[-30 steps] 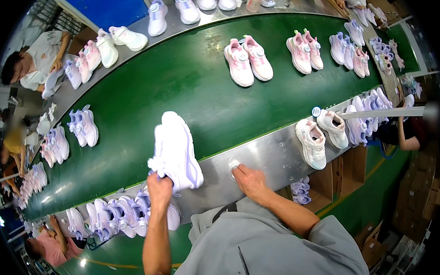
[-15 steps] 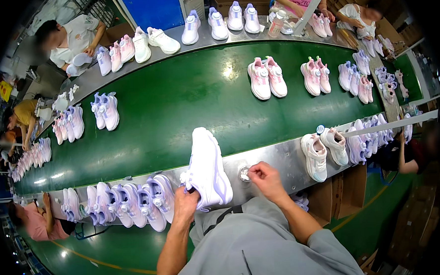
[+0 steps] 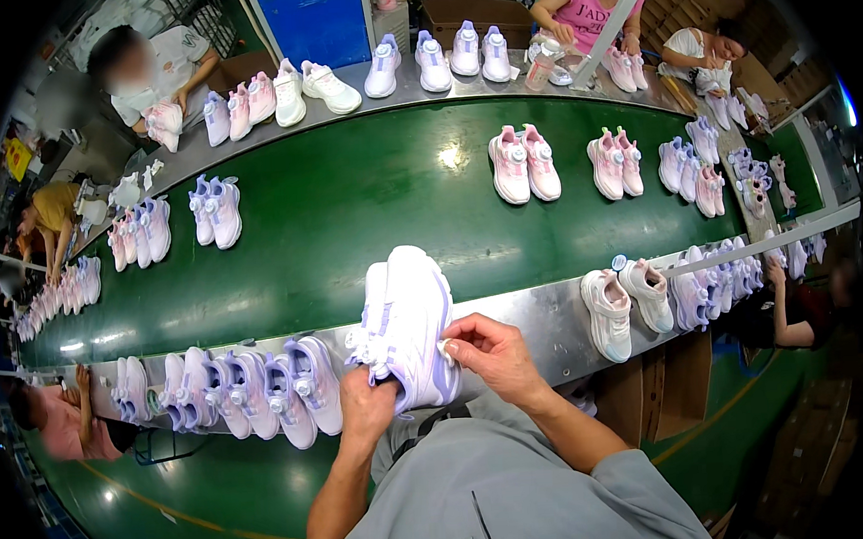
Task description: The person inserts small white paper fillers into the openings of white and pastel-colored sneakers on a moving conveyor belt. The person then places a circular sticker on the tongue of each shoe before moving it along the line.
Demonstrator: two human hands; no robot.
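Observation:
My left hand (image 3: 369,409) grips a pair of white and lilac sneakers by their heel ends, toes pointing away from me. The nearer sneaker (image 3: 418,299) covers much of the other sneaker (image 3: 374,290), which shows along its left side. Between the thumb and fingers of my right hand (image 3: 503,360) is a small white wad (image 3: 446,350); whether it is cloth or cotton I cannot tell. The wad touches the right side of the nearer sneaker, close to its lilac heel part. Both hands are above the near metal ledge (image 3: 552,336).
Beyond the ledge stretches a green conveyor belt (image 3: 350,196) carrying pairs of sneakers, among them a pink pair (image 3: 524,165). Lilac sneakers (image 3: 287,399) line the ledge at left; a pale pair (image 3: 607,311) stands at right. Co-workers, one in a pink shirt (image 3: 589,12), sit around the belt.
My right hand has left a small dish on the ledge and come left to the sneaker with the wad. A second sneaker now shows beside the first in my left hand.

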